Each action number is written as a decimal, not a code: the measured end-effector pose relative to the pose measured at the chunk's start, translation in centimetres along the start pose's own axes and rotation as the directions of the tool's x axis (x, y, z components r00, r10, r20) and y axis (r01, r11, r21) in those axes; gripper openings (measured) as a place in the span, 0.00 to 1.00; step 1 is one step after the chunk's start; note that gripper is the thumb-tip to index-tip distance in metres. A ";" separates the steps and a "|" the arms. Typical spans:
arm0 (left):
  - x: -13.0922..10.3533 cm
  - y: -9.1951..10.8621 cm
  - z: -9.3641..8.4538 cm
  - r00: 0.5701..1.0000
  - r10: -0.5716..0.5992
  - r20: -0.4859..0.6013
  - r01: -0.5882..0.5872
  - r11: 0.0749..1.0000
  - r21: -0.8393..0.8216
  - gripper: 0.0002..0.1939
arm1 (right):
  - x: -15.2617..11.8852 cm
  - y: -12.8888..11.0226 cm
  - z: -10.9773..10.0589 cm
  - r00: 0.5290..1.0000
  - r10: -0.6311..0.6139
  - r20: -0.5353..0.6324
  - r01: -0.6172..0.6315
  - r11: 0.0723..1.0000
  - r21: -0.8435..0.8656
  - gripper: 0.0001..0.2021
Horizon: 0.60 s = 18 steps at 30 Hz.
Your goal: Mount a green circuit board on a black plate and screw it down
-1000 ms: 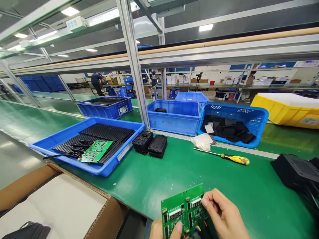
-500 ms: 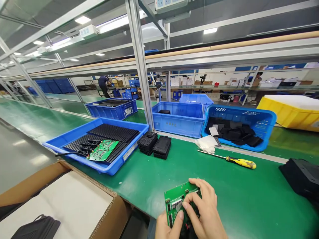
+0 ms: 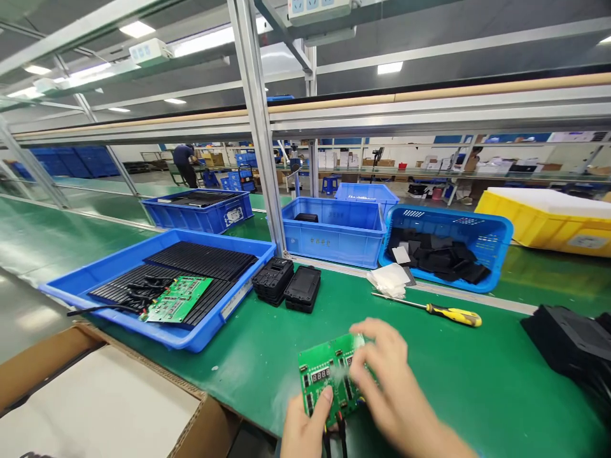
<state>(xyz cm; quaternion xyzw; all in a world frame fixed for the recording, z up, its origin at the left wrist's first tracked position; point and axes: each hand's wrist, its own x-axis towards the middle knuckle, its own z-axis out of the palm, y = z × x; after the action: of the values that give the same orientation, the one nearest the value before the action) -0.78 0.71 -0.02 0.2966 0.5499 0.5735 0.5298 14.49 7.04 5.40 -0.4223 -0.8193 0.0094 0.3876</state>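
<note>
Fingers of right hand now spread blurred across green printed circuit board | left hand thumb pinches its lower edge | I log board lifted farther forward.

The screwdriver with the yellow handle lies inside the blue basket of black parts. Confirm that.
Not right. The head view shows the screwdriver with the yellow handle lying on the green table, in front of the blue basket of black parts, not inside it.

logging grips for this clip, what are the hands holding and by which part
The left hand pinches the green circuit board at its lower left edge. The right hand lies blurred over its right side.
</note>
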 end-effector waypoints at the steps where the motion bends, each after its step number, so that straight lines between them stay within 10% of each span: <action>1: 0.2 0.0 -0.2 0.999 -0.026 -0.046 0.024 0.998 -0.051 0.31 | 1.8 2.4 -0.4 0.994 0.105 0.029 -0.102 0.992 -0.080 0.13; 8: 0.1 -0.1 -0.9 0.977 -0.199 -0.078 0.172 0.949 -0.264 0.30 | 9.9 15.8 -1.3 0.927 0.367 -0.071 -0.374 0.916 -0.148 0.10; 12: -0.2 1.1 -1.1 0.965 -0.258 -0.042 0.226 0.904 -0.362 0.27 | 7.3 12.6 -2.1 0.918 0.380 0.117 -0.382 0.924 -0.005 0.15; 15: -0.5 1.7 -0.7 0.966 -0.254 0.046 0.253 0.891 -0.378 0.25 | 2.8 7.6 -2.3 0.833 0.282 0.477 -0.425 0.877 0.223 0.32; 18: -0.9 1.6 0.1 0.947 -0.285 0.149 0.322 0.849 -0.420 0.23 | -2.0 3.8 -1.9 0.672 0.349 0.653 -0.728 0.476 0.494 0.34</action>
<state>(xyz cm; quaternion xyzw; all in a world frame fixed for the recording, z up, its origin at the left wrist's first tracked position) -0.93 0.12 1.74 0.1017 0.4245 0.5791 0.6885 19.03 7.49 4.13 -0.4606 -0.6273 0.5587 0.2866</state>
